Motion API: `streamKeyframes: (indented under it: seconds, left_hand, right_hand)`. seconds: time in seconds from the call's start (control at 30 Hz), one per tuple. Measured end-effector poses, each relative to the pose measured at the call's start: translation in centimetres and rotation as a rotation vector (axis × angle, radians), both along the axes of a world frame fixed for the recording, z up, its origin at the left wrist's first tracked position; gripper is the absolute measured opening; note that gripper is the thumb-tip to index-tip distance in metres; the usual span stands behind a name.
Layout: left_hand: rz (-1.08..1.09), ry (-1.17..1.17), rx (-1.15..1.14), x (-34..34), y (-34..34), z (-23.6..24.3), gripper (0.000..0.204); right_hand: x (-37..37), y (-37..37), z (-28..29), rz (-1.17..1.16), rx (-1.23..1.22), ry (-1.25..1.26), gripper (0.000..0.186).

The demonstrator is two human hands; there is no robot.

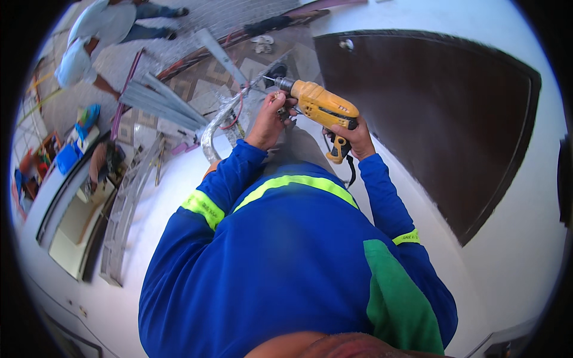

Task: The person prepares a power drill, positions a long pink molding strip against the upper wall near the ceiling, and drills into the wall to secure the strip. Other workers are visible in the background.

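Note:
My right hand (358,138) is wrapped round the grip of a yellow corded power drill (325,104), held up in front of my body. Its metal chuck (285,85) points to the left, with a thin bit (270,78) in it. Just below the chuck, my left hand (271,119) is raised with its fingers curled in a pinch. Small metallic bits show at those fingers, too small to name. The drill's black cord (351,171) hangs below the grip.
A dark brown door (430,113) stands at the right. Grey metal profiles (161,101) lie on the patterned floor at the left, near another person (101,42). A metal ladder (122,232) and a blue container (68,158) are farther left. A silvery wrapped tube (209,140) bends beside my left arm.

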State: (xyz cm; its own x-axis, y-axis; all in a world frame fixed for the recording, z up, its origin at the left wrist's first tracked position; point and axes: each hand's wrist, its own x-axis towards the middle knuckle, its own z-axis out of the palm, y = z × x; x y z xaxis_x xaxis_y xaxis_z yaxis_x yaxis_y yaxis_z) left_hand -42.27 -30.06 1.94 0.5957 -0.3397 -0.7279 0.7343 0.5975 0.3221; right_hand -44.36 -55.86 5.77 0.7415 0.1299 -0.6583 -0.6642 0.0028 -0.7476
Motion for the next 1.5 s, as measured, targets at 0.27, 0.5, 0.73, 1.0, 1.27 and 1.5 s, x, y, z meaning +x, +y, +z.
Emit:
streamKeyframes:
  seconds: [0.27, 0.5, 0.73, 1.0, 1.27, 1.5]
  left_hand:
    - [-0.405, 0.071, -0.044, 2.7, -6.6, 2.1, 0.053]
    - [-1.025, -0.209, 0.075, 0.0, -9.6, -0.5, 0.050]
    - [-1.501, -1.185, 0.101, -5.9, -12.8, -4.2, 0.051]
    - [-1.678, -1.100, -0.104, -7.0, -14.2, -3.7, 0.058]
    - [-1.755, -1.358, 0.090, -5.5, -14.9, -0.4, 0.036]
    - [-1.539, -1.522, 0.343, -6.1, -15.6, 0.9, 0.022]
  right_hand:
    - [-0.7, -1.1, 7.1, 0.329, -0.674, -0.446, 0.085]
    - [-5.9, -6.6, 11.6, 0.455, -0.929, -0.345, 0.074]
    - [-15.3, -8.6, 12.2, 0.752, -1.023, -0.004, 0.069]
    - [-20.4, -7.5, 15.1, 0.375, -0.892, 0.007, 0.075]
    - [-21.8, -8.4, 18.5, 0.673, -1.032, 0.143, 0.072]
    - [-22.3, -7.2, 17.8, 0.891, -1.001, 0.163, 0.070]
